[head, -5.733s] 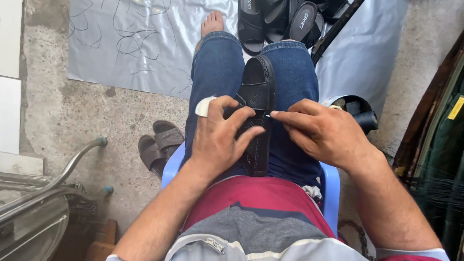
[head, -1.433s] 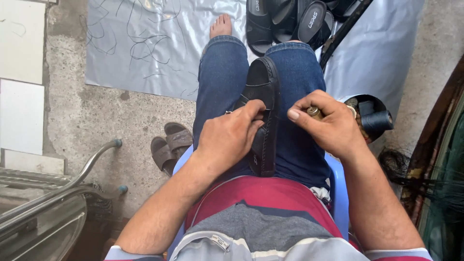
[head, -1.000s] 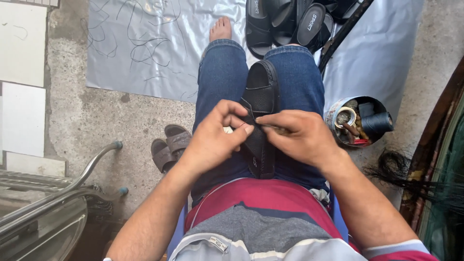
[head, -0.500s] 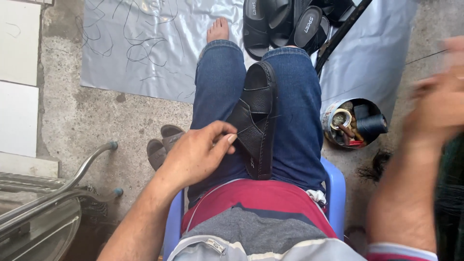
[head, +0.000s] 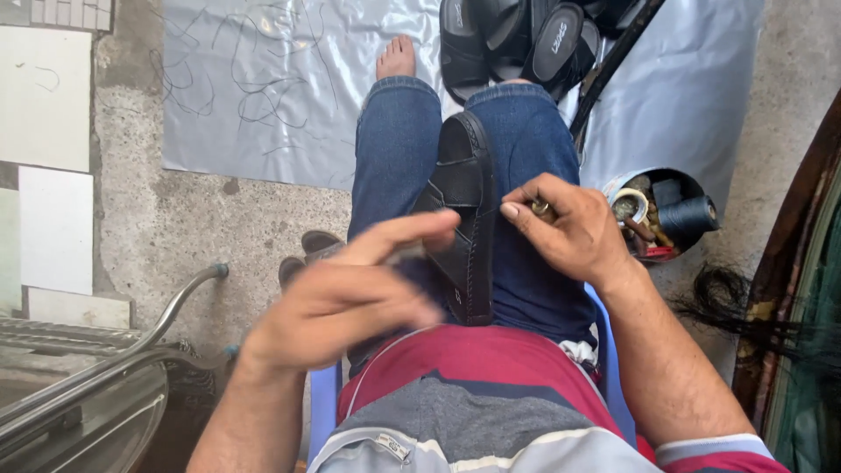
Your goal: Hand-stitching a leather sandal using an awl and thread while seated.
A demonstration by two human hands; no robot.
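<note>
- Black sandal lies lengthwise along the person's lap at frame centre, resting in the groove between the two blue-jeaned thighs; toe end points to the top of the frame, heel end toward the red-and-grey shirt.
- Right hand, right of centre: fingers curled narrow, thumb and forefinger pinched on a small metal object — too small to identify. Fingertips sit just beside the sandal's right edge; contact with the sandal cannot be confirmed.
- Left hand, lower left of centre, blurred. Fingers extended and loosely together, pointing right toward the sandal's strap; tips overlap the sandal's left edge in view. Whether it grips anything — cannot tell.
- Upper centre of frame: pile of black sandals on a grey plastic sheet; one bare foot on the same sheet.
- Right of frame: round tub holding a dark thread spool and oddments, near the right wrist.
- Left of the left thigh: pair of brown slippers on the concrete floor.
- Lower left: curved metal tubing.
</note>
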